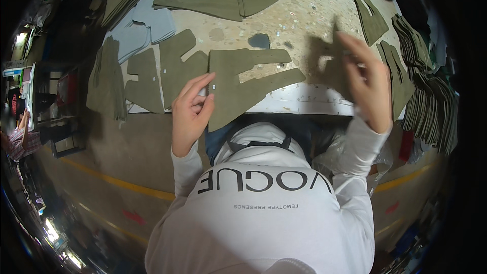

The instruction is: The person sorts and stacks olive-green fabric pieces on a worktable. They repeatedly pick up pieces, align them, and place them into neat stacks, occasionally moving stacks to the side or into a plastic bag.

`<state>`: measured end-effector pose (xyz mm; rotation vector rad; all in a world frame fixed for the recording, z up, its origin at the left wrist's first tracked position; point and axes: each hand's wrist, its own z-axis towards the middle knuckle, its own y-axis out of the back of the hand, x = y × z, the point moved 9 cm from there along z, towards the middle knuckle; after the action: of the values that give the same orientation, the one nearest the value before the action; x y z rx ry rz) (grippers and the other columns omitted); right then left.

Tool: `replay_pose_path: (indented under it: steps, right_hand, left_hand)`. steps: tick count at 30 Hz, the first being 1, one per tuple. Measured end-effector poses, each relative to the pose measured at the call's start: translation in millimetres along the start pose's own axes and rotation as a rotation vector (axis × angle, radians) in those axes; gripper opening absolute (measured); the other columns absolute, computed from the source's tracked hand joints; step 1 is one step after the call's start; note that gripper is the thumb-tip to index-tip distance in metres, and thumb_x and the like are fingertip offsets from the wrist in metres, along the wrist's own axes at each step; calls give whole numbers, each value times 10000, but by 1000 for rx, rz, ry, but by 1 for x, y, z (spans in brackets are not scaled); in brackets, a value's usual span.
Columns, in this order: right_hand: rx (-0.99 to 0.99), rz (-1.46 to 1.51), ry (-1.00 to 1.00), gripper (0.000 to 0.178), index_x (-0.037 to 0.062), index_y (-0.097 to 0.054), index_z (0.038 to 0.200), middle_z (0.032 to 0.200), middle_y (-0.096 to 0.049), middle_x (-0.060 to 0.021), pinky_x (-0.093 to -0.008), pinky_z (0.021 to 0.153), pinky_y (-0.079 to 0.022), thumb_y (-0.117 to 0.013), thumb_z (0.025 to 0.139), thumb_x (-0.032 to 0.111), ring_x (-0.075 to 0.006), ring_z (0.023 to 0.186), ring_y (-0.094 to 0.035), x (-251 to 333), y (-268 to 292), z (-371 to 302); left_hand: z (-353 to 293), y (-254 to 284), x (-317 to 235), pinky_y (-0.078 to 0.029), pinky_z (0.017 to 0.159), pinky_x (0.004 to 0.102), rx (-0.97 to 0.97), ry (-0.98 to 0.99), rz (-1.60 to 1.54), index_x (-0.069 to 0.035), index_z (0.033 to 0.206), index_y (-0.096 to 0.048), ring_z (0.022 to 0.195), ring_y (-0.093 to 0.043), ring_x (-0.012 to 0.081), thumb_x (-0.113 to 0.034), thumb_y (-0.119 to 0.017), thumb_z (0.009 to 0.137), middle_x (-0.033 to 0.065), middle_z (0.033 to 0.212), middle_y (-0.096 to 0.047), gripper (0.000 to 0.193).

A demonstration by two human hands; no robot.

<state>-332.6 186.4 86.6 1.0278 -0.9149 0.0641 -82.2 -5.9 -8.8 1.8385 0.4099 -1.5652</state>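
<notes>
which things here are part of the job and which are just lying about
Likely the job:
Olive-green, notched fabric piece with a white sticker, at the left hand's fingertips
Similar olive-green stickered fabric pieces, to its left

Seemingly lying about:
Pale blue-grey cut-out pieces, upper left
Crumpled clear plastic bag, right of the lap

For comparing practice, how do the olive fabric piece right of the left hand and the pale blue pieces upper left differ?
The olive fabric piece is darker than the pale blue pieces. The olive piece overhangs the near edge of the table; the pale pieces lie farther back. Both lie flat.
</notes>
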Motion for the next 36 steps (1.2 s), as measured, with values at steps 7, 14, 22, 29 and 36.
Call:
replay_pose_path:
  steps: [7,14,22,29,36]
  right_hand:
    - [91,30,242,486,-127,-532,1202,1123,-574,-290,-453,775,-535,-582,724,-53,-440,865,-632,72,-123,-13]
    - [223,125,281,531,-178,-462,1248,1195,-505,-371,-435,777,-544,-591,755,-32,-460,886,-632,111,-181,-25]
    - [50,464,172,329,27,-648,1192,1150,-636,-164,-331,751,-534,-579,873,-11,-262,874,-662,83,-148,-3]
    - [-320,275,175,335,32,-686,1124,1045,-631,-111,-269,695,-500,-526,856,-90,-179,834,-624,17,-99,4]
    - [-302,363,59,294,54,-713,1096,1017,-636,-68,-203,580,-425,-522,895,-44,-102,789,-579,-19,-104,-6]
  left_hand:
    - [-2,0,-10,-503,563,199,-31,-37,48,-20,1289,-586,752,-644,74,88,-562,855,127,1232,-597,448]
    - [-1,1,-3,-542,640,264,-61,-5,-3,-58,1384,-494,820,-707,188,40,-552,885,224,1211,-629,513]
    - [3,-3,-11,-535,795,374,-5,8,231,-85,1412,-446,955,-674,317,-131,-620,870,166,1229,-593,572]
    - [13,-2,-76,-544,863,390,148,-363,556,-152,1364,-537,1113,-610,335,-47,-618,832,135,1352,-535,548]
    - [-10,127,-115,-530,826,265,-325,-421,589,-152,1353,-564,1087,-635,222,-7,-625,834,104,1372,-534,543]
